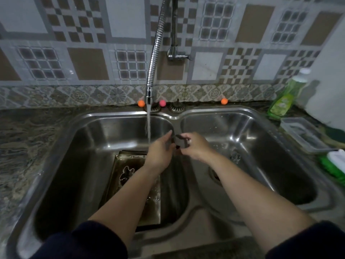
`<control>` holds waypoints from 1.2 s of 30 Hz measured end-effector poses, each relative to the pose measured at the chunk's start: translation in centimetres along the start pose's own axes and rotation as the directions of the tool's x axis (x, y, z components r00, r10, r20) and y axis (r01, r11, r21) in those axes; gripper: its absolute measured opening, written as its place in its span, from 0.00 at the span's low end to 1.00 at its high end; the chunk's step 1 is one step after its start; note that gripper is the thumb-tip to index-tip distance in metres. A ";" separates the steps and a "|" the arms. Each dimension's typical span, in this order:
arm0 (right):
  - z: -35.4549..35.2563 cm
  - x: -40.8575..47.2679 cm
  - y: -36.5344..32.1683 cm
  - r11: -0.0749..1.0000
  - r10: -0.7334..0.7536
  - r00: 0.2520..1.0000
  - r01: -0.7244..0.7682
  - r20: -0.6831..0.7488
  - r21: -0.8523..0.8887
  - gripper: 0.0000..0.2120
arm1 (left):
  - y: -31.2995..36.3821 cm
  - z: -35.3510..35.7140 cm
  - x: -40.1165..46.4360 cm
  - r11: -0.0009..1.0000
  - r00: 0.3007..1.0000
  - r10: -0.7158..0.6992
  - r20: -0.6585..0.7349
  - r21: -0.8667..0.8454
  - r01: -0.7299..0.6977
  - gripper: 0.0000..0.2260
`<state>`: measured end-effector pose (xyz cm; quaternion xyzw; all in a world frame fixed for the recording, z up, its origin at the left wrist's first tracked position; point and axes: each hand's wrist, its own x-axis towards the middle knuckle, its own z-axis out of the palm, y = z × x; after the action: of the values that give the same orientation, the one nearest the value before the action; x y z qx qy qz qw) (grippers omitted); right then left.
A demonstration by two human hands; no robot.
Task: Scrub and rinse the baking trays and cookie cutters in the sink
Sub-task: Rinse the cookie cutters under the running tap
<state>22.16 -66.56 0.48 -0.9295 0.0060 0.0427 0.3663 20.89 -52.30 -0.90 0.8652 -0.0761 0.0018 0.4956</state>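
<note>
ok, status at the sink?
Left hand and right hand both hold a small dark cutter beside the running stream. Tray sits in left basin. Nothing in the way.

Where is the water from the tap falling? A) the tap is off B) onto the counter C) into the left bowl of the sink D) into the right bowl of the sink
C: the stream drops from the faucet nozzle into the left basin, just beside the left hand, above the baking tray.
</note>
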 end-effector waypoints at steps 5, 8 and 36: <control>-3.9 -0.2 7.0 0.992 0.125 0.991 -0.126 -0.039 -0.022 0.24 | 1.1 5.1 1.2 0.902 0.989 -0.016 0.147 0.429 -0.049 0.29; -6.0 0.5 12.4 0.968 0.245 0.967 -0.249 -0.067 -0.046 0.29 | 1.2 7.8 1.7 0.804 0.973 -0.147 0.178 0.595 0.013 0.32; -8.1 10.4 25.8 0.902 0.365 0.910 -0.398 -0.199 -0.166 0.35 | -0.3 10.1 2.1 0.668 0.994 -0.106 0.028 0.743 0.051 0.36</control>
<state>32.01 -90.79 -12.06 -0.9430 0.2137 0.0381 0.2524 22.28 -61.13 -6.14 0.9937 -0.0485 -0.0184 0.0990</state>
